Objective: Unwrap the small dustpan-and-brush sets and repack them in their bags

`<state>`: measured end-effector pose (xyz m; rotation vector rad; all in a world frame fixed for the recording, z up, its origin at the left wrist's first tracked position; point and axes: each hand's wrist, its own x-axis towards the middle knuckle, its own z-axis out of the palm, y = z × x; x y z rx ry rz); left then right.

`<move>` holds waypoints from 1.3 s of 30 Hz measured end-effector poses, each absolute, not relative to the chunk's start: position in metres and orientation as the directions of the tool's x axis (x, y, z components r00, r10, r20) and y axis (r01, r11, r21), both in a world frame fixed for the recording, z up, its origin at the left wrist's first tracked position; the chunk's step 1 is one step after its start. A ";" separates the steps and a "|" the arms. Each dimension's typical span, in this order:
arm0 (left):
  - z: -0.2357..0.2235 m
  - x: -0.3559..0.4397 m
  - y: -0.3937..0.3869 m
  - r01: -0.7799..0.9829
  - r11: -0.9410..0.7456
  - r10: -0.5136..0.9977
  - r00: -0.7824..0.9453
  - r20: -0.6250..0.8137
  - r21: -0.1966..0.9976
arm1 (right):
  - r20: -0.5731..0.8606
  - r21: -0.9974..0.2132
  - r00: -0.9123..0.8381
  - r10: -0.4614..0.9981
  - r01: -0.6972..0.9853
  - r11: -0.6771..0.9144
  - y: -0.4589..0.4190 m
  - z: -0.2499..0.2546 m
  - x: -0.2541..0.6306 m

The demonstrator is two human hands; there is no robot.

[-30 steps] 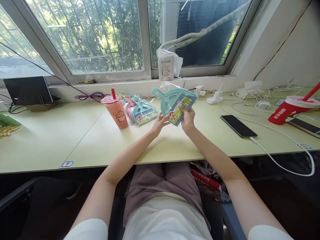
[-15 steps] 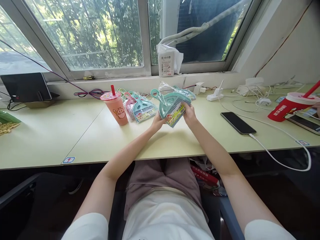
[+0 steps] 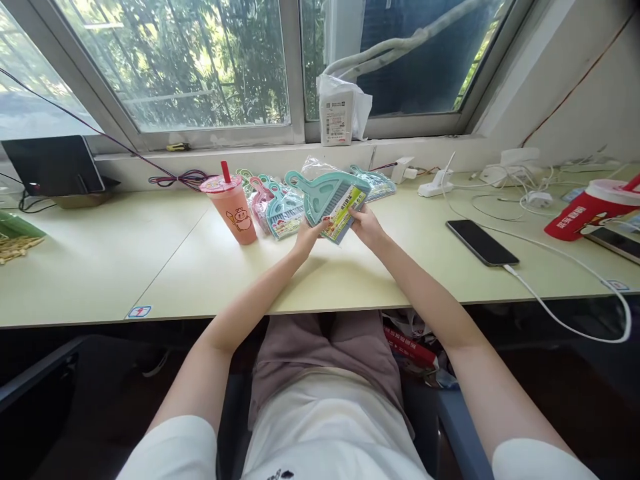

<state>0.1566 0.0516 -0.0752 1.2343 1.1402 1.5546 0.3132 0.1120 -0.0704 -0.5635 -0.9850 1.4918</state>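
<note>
A small teal dustpan and brush set (image 3: 324,195) in clear plastic wrap is held up above the table, tilted, with its grey bristles and a yellow-green label facing me. My left hand (image 3: 310,240) grips its lower left edge, thumb on the front. On the lower right side, my right hand (image 3: 369,229) pinches the wrapped corner near the label. Behind and left of my hands lie more wrapped dustpan sets (image 3: 284,213) in teal, pink and green. Another teal dustpan set (image 3: 379,185) lies behind to the right, partly hidden by the held one.
An orange cup (image 3: 235,217) with a red straw stands left of the sets. To the right are a black phone (image 3: 483,242) on a white cable, a power strip (image 3: 435,184) and a tilted red cup (image 3: 583,213). A tablet (image 3: 53,167) leans at the far left.
The held dustpan set has shifted slightly left and turned a little, so its label shows more fully. Both hands still hold it, and the view has moved slightly.
</note>
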 end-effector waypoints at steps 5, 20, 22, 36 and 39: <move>-0.086 0.166 0.050 -0.095 -0.074 0.997 -0.010 0.074 0.993 | 0.187 -0.827 -0.088 0.978 -0.552 0.109 0.112 -0.075 0.313; -0.087 0.172 0.052 -0.193 -0.150 0.986 -0.103 0.132 0.970 | 0.201 -0.834 -0.085 0.976 -0.538 0.125 0.104 -0.069 0.311; -0.085 0.171 0.050 -0.189 -0.174 0.981 -0.113 0.154 0.967 | 0.193 -0.839 -0.115 0.974 -0.534 0.103 0.106 -0.069 0.313; -0.078 0.168 0.044 -0.091 -0.237 0.966 -0.124 0.225 0.967 | 0.158 -0.861 -0.222 0.962 -0.507 0.025 0.113 -0.064 0.325; -0.081 0.167 0.047 -0.094 -0.213 0.973 -0.109 0.203 0.972 | 0.173 -0.838 -0.150 0.973 -0.542 0.066 0.107 -0.067 0.315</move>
